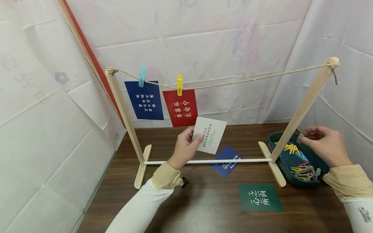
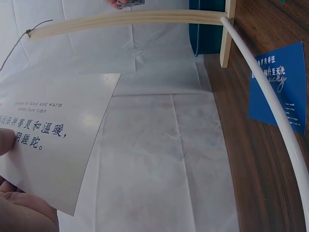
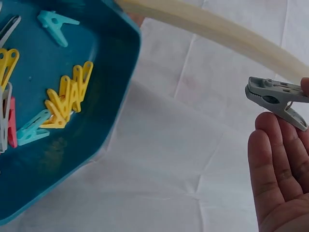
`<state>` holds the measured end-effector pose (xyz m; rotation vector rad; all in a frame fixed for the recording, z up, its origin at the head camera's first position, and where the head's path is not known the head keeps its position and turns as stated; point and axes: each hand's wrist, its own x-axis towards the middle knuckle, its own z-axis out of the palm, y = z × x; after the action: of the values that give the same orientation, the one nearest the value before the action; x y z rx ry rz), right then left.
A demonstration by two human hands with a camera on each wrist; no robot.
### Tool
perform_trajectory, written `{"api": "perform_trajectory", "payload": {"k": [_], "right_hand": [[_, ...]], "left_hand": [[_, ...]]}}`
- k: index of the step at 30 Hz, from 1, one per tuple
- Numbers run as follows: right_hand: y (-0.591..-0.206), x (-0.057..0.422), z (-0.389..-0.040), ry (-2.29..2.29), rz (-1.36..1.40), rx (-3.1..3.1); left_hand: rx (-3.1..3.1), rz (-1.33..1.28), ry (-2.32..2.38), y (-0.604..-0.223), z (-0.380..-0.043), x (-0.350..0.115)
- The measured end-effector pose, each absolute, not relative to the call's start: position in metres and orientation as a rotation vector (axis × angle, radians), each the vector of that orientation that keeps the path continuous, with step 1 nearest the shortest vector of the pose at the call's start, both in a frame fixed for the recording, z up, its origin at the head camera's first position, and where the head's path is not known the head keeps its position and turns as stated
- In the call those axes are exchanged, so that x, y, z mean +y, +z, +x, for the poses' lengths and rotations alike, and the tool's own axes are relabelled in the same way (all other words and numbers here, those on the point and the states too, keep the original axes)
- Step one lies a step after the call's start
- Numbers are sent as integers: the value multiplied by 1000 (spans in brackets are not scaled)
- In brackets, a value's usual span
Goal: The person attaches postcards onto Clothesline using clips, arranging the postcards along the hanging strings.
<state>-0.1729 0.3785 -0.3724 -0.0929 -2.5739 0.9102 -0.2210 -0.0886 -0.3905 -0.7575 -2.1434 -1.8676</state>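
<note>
A white card [image 1: 212, 134] printed with dark characters is pinched between the thumb and fingers of my left hand [image 1: 184, 147], just below the string. In my right hand [image 1: 329, 145] is a grey clothespin [image 3: 275, 94], held by thumb and fingertips over the right end of the teal bin [image 1: 294, 179]. On the twine [image 1: 239, 83] hang a dark blue card [image 1: 144, 101] under a light blue clothespin [image 1: 142, 76] and a red card [image 1: 181, 108] under a yellow clothespin [image 1: 179, 85].
Two wooden posts [image 1: 304, 106] on feet hold the twine, joined low down by a white rod [image 1: 201, 161]. A blue card [image 1: 225, 165] and a green card [image 1: 260, 198] lie on the brown table [image 1: 204, 200]. Several coloured clothespins [image 3: 67, 96] sit in the bin.
</note>
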Motion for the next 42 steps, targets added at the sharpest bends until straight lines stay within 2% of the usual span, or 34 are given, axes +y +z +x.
{"api": "perform_trajectory", "payload": {"k": [42], "right_hand": [[-334, 309, -164, 766, 376, -2435]], "left_hand": [[-2066, -772, -1934, -367, -227, -82]]}}
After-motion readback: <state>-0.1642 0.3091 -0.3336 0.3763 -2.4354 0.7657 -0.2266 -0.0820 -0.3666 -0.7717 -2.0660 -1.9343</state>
